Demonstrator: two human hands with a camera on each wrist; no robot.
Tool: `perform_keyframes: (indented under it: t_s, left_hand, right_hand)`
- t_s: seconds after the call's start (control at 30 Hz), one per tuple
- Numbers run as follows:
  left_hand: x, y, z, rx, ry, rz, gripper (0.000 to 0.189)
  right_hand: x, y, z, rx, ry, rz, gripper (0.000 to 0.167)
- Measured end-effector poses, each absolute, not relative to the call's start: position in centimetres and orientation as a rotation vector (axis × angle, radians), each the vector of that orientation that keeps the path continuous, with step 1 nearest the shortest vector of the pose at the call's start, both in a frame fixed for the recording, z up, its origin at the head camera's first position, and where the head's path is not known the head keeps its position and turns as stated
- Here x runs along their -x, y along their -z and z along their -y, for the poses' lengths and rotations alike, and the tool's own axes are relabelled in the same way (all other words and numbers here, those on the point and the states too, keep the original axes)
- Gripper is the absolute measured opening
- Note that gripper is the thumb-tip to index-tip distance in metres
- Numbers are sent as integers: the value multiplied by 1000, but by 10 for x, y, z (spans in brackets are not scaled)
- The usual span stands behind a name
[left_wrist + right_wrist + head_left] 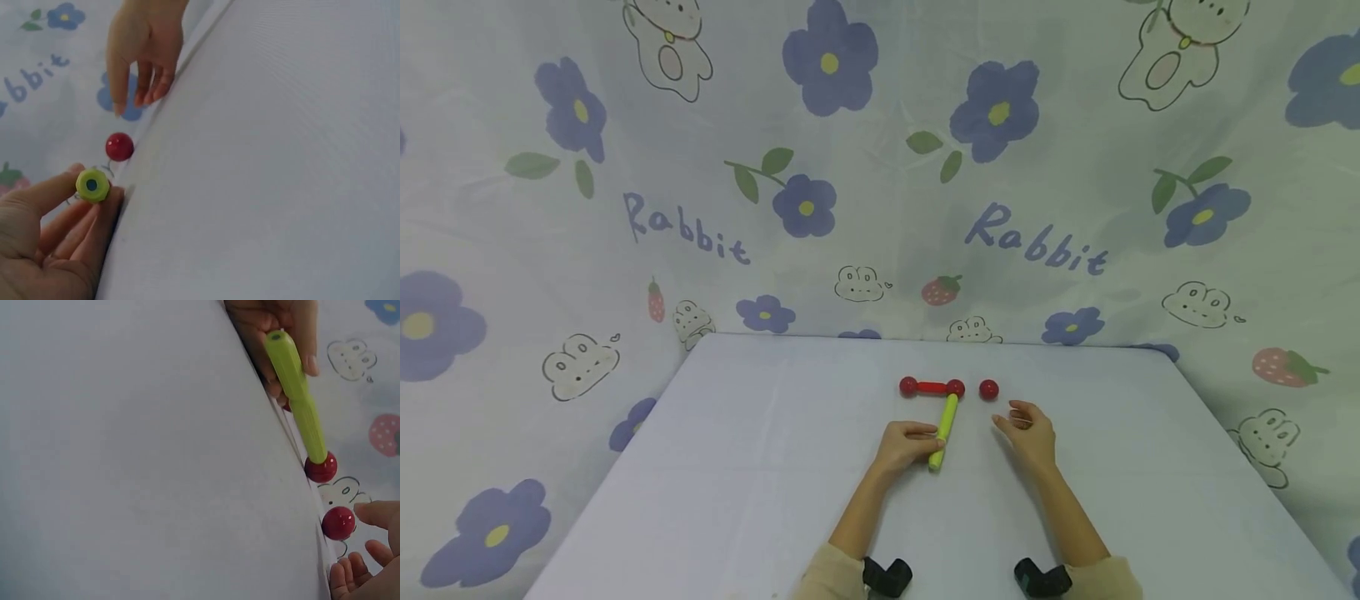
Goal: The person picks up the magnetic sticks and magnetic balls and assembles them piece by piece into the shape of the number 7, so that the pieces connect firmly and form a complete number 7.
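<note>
A yellow-green rod point(947, 425) is pinched near its lower end by my left hand point(904, 446). Its far end meets a red ball point(955, 388). From that ball a short red rod point(932, 387) runs left to another red ball point(908, 386). In the left wrist view the rod point(92, 185) is seen end-on, with a dark hole, between the left thumb and fingers. My right hand point(1030, 433) holds nothing, its fingers loosely bent and apart. Just beyond its fingertips lies a loose red ball point(988, 389), also visible in the right wrist view.
All the pieces lie on a white tabletop point(760, 467). Behind and around it hangs a printed cloth point(880, 167) with flowers and rabbits. Dark wrist devices sit at the left cuff point(889, 577) and the right cuff point(1042, 578).
</note>
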State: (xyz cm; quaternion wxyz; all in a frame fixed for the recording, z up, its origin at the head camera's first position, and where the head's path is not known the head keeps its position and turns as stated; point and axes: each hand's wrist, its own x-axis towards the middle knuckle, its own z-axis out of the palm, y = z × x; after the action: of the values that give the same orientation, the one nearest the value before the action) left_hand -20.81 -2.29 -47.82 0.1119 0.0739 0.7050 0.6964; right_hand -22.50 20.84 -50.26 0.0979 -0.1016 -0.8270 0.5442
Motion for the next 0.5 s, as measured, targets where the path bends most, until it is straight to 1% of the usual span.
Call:
perform_keyframes:
  t_s: [0.33,0.5]
  left_hand:
    - [228,511,19,-209,-2052,-2100,32]
    - [228,514,19,-192,-2038,-2117,32]
  right_hand:
    - [258,507,-215,287,-1583,2515,60]
    - [271,510,-213,320,-1546,2586,68]
